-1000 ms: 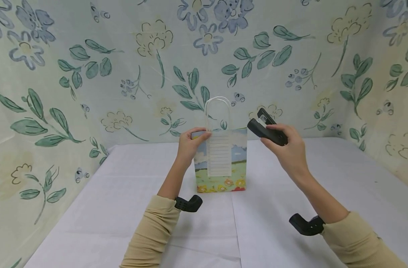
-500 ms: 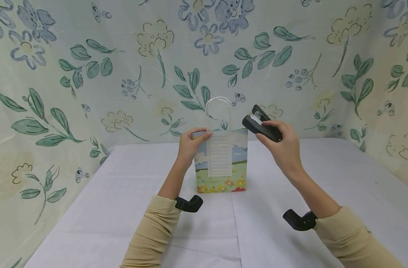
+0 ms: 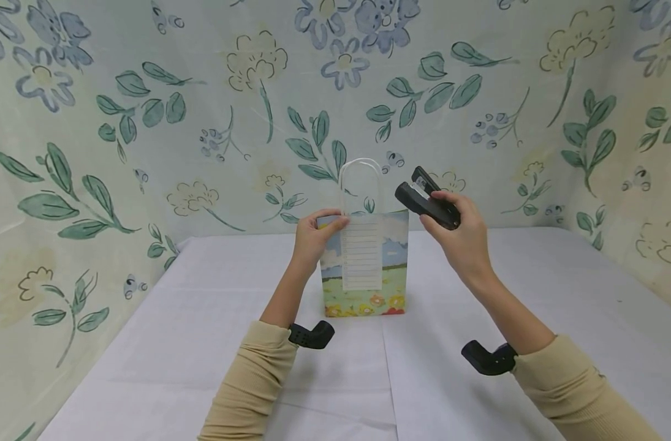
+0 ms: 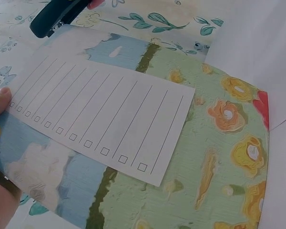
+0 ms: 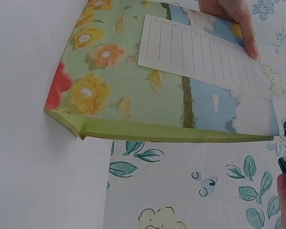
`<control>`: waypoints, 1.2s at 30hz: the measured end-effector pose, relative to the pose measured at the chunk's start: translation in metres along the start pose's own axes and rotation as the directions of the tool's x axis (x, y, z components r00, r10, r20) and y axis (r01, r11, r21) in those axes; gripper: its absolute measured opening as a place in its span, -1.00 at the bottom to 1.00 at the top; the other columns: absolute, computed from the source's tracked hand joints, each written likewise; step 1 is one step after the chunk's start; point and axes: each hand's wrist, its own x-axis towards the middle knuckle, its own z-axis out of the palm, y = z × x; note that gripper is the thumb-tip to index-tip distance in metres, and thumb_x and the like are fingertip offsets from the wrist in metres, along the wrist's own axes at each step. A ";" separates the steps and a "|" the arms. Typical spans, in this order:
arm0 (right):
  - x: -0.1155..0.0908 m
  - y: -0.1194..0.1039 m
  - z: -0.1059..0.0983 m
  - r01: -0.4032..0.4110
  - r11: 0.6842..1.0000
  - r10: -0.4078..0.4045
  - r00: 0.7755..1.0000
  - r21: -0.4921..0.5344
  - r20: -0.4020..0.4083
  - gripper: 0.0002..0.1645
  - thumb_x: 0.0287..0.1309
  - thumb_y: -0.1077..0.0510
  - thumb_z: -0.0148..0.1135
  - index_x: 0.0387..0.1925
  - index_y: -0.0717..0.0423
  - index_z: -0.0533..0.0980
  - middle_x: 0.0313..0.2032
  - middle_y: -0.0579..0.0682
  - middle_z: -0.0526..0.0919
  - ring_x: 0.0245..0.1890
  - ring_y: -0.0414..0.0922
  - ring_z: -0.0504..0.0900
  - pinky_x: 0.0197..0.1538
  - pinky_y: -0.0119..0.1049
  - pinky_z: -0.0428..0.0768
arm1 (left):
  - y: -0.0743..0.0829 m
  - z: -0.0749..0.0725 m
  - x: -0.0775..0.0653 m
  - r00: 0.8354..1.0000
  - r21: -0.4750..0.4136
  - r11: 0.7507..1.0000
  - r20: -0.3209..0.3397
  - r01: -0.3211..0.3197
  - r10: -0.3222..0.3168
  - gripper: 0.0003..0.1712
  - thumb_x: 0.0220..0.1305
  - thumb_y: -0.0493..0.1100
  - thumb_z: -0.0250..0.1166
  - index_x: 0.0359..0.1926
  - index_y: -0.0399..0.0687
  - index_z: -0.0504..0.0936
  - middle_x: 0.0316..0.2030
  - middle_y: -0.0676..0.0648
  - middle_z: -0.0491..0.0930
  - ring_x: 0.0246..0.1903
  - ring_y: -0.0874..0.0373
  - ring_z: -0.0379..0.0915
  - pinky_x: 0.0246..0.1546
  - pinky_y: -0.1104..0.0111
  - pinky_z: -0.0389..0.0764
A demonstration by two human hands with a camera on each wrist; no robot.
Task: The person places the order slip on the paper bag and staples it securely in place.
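A paper gift bag (image 3: 393,257) printed with a flower meadow and sky stands upright on the white-covered table, its white handles (image 3: 360,161) sticking up. Against its front lies a lined checklist sheet (image 3: 361,257) with small boxes down one side. My left hand (image 3: 312,240) pinches the sheet and the bag's top edge at the upper left, thumb in front. In my right hand (image 3: 461,231) is a black stapler (image 3: 429,202), gripped with its jaws apart and pointing left, beside the bag's upper right corner. The left wrist view shows the stapler's nose (image 4: 40,24) just past the bag's top edge.
White cloth covers the table (image 3: 203,306). Behind it hangs a floral curtain (image 3: 203,122), which also runs along both sides. A black wrist camera (image 3: 312,335) sits on my left wrist and another wrist camera (image 3: 488,358) on my right.
My right hand has brought the stapler left and slightly up, closer to the bag's top right corner. My left hand and the bag have stayed in place.
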 end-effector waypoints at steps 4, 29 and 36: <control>0.002 -0.002 0.001 0.004 1.000 -0.004 1.000 0.004 0.003 -0.49 0.11 0.16 0.20 0.12 0.14 0.36 0.10 0.11 0.38 -0.01 -0.06 0.41 -0.15 -0.72 0.37 | 0.001 0.000 0.000 1.000 0.006 1.000 -0.004 0.002 -0.002 -0.69 0.05 -0.13 0.35 -0.17 -0.18 0.63 -0.44 0.12 0.67 -0.44 0.26 0.60 -0.37 0.42 0.57; 0.023 -0.019 0.012 -0.005 0.999 0.006 1.000 0.051 -0.014 -0.38 0.07 0.05 0.25 0.15 0.11 0.29 0.08 0.06 0.39 0.02 -0.10 0.48 -0.02 -0.50 0.50 | -0.003 0.000 0.001 1.000 0.003 1.000 -0.003 -0.002 0.002 -0.67 0.06 -0.14 0.35 -0.15 -0.20 0.62 -0.44 0.12 0.67 -0.44 0.26 0.59 -0.38 0.43 0.56; 0.025 -0.025 0.014 -0.040 0.997 0.040 0.999 0.070 0.000 -0.31 0.07 0.03 0.25 0.20 0.09 0.23 0.07 0.09 0.42 0.03 -0.09 0.48 0.04 -0.34 0.50 | -0.001 0.001 0.000 1.000 0.006 1.000 -0.011 -0.007 0.007 -0.69 0.05 -0.14 0.35 -0.16 -0.17 0.63 -0.45 0.12 0.66 -0.44 0.27 0.58 -0.37 0.44 0.54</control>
